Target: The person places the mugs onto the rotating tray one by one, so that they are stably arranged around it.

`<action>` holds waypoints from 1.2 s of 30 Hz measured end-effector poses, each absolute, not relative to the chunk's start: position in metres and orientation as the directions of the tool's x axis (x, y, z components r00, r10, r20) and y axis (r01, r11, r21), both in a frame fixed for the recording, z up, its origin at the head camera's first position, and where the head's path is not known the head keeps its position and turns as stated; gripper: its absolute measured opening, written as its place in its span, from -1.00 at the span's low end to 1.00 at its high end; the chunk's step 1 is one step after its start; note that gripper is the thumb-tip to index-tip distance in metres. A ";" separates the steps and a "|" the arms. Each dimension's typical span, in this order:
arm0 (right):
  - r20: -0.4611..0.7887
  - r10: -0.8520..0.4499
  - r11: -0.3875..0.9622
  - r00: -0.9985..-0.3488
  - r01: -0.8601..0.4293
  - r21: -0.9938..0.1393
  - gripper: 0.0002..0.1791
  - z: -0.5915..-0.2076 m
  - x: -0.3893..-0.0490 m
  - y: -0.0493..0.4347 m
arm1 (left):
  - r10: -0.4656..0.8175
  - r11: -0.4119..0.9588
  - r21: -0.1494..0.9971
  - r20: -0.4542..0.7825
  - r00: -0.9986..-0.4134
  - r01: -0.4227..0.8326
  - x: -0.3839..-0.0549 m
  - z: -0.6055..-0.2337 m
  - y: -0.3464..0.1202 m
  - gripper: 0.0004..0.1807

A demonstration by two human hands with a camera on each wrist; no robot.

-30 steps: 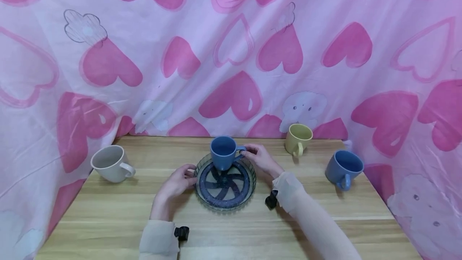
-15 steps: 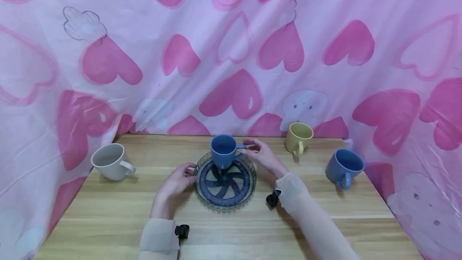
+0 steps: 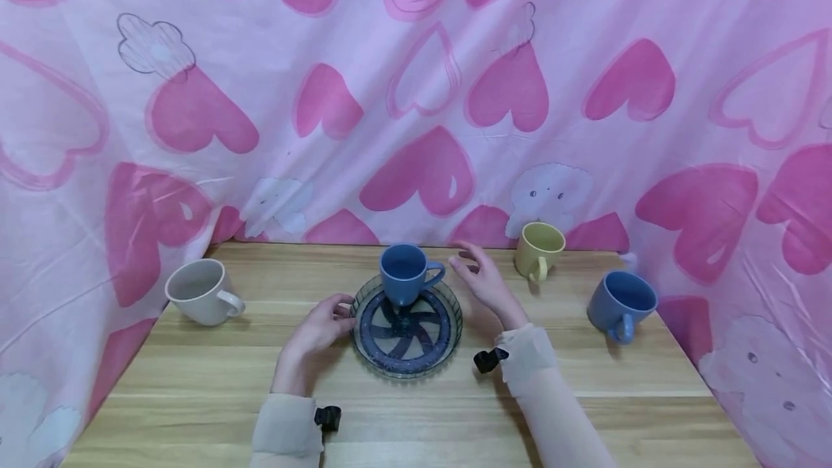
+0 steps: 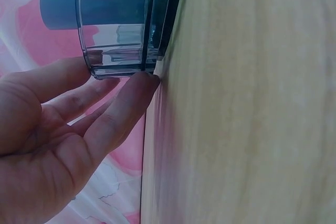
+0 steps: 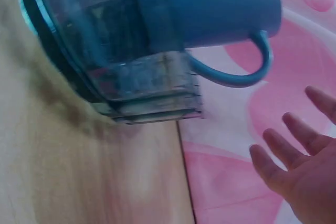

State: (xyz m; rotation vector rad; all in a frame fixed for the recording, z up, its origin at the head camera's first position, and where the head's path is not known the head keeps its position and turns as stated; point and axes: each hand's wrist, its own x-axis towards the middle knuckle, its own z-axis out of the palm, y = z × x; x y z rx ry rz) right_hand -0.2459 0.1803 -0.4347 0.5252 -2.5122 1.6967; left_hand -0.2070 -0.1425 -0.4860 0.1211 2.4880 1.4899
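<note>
A blue mug (image 3: pixel 403 276) stands upright in the back part of a round clear glass dish (image 3: pixel 404 365) with a dark blue swirl on its base. At the dish's left side, my left hand (image 3: pixel 323 323) grips the wall with its fingertips. In the left wrist view the thumb (image 4: pixel 131 95) sits low by the dish's base, and another finger (image 4: pixel 63 74) reaches the rim. My right hand (image 3: pixel 484 280) is off to the right of the mug's handle (image 5: pixel 236 80), apart from it, with spread fingers and nothing in them.
A whitish mug (image 3: pixel 198 298) stands at the left of the wooden table (image 3: pixel 390 432). At the right are a yellow mug (image 3: pixel 538 251) near the back edge and another blue mug (image 3: pixel 617 309). A pink heart-patterned cloth (image 3: pixel 416 92) hangs behind and along the sides.
My right hand has let go of the blue mug's handle and drawn back to the right, its fingers spreading. The left hand, dish and mug have stayed in place.
</note>
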 end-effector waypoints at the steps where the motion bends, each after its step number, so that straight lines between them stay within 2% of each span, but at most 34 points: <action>1: 0.250 -0.230 0.344 -0.941 -0.318 -0.883 -0.47 -0.438 -0.248 0.182 | 0.191 0.479 0.876 -0.161 -0.968 -0.051 -0.207 -0.486 -0.143 -0.55; 7: 0.325 -0.151 0.363 -0.934 -0.358 -0.860 -0.54 -0.454 -0.254 0.196 | 0.187 0.478 0.877 -0.149 -0.971 -0.043 -0.206 -0.486 -0.147 -0.55; 15: 0.384 -0.072 0.365 -0.921 -0.382 -0.849 -0.62 -0.406 -0.213 0.213 | 0.181 0.478 0.877 -0.155 -0.971 -0.050 -0.203 -0.484 -0.148 -0.56; 20: 0.402 -0.010 0.395 -0.916 -0.373 -0.840 -0.63 -0.400 -0.200 0.232 | 0.197 0.462 0.886 -0.139 -0.970 -0.033 -0.204 -0.486 -0.147 -0.57; 23: 0.385 0.046 0.389 -0.922 -0.338 -0.857 -0.61 -0.409 -0.197 0.250 | 0.204 0.467 0.884 -0.135 -0.970 -0.025 -0.204 -0.487 -0.146 -0.56; 27: 0.348 0.143 0.452 -0.926 -0.252 -0.856 -0.55 -0.421 -0.191 0.276 | 0.200 0.468 0.883 -0.137 -0.970 -0.028 -0.204 -0.488 -0.144 -0.56; 36: 0.380 0.284 0.548 -0.881 -0.176 -0.818 -0.59 -0.436 -0.169 0.323 | 0.172 0.462 0.886 -0.146 -0.974 -0.052 -0.205 -0.488 -0.140 -0.57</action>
